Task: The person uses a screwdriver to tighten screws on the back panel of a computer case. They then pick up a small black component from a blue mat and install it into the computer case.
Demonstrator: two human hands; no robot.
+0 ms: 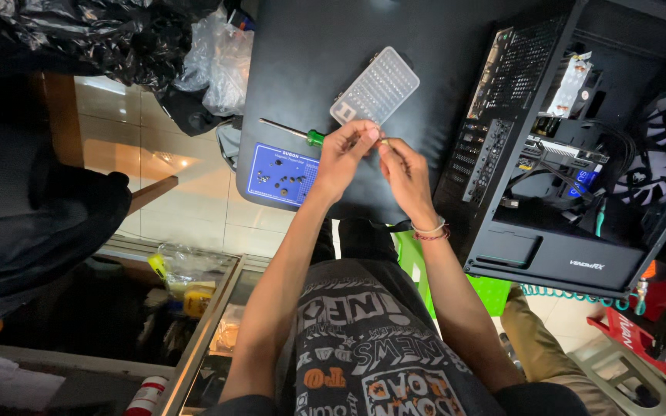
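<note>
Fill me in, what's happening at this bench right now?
A seated person holds both hands up over a black table, the left hand and right hand pinching one tiny part between their fingers; the part is too small to identify. Beneath the hands lie a green-handled screwdriver, a clear plastic bit case and a blue rectangular mat dotted with small screws. An open black computer case lies to the right, its fans and cables exposed.

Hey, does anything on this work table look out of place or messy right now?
Nothing looks damaged or spilled. The computer case lies open with its cables showing. A green-handled screwdriver lies loose beside the blue screw mat, and the clear bit case sits askew. Both hands, left and right, pinch something tiny.
</note>
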